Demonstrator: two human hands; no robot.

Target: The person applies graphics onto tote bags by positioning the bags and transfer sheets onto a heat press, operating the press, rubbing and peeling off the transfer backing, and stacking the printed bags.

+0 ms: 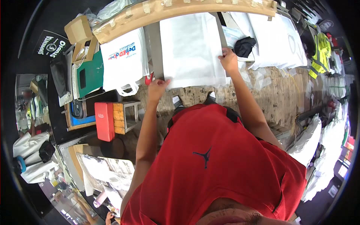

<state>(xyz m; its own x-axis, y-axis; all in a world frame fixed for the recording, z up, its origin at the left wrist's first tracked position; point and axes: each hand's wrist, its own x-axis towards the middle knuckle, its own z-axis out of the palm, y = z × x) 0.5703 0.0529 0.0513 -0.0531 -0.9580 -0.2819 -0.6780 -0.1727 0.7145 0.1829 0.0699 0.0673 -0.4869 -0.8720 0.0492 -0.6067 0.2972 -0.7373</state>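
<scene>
A flat, white, rectangular sheet-like piece of soft material lies on a grey flat surface, its near edge towards the wearer; the left hand touches its near left corner, the right hand its right edge; whether either hand's fingers are clamped on it, I cannot tell; a stack of white printed bags with handles lies left of the surface's left edge; a crumpled black cloth lies beyond its right edge.

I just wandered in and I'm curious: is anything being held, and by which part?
Yes, a flat white sheet: the left hand pinches its near left corner, the right hand its right edge.
</scene>
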